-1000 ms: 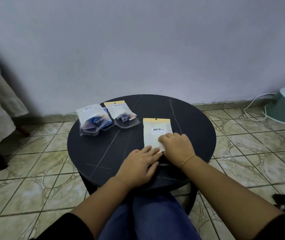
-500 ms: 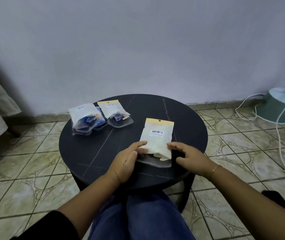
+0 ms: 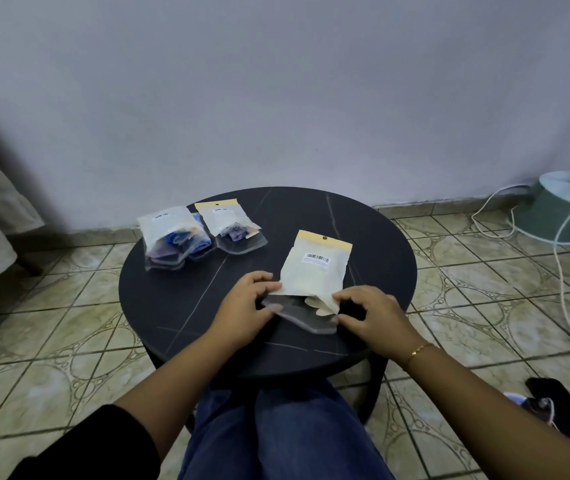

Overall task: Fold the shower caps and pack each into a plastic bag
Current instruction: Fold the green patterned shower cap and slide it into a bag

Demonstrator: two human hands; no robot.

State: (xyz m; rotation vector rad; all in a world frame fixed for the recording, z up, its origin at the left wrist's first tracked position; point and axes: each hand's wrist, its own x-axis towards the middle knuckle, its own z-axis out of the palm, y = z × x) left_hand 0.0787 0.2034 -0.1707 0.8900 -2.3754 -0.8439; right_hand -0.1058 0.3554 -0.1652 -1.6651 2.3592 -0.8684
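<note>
1. Blue-trousered knees sit nearest, under the near rim of the round black table.
2. The left hand pinches the left edge of the plastic bag at its open near end, fingers curled round the clear flap.
3. The right hand, a gold bracelet on its wrist, pinches the right corner of the same open end, thumb and fingers curled on the film.
4. Between the 2 grips a pale shower cap pokes out of the bag's mouth; the rest of it lies inside the bag.
5. Beyond the grips the bag slants away across the table, with a barcode label and a yellow header strip at its far end.
6. Farther off, left of the left hand's grip, lie 2 packed bags with blue contents, touching each other.
7. Far right, on the tiled floor, stands a green round base with white cables.
</note>
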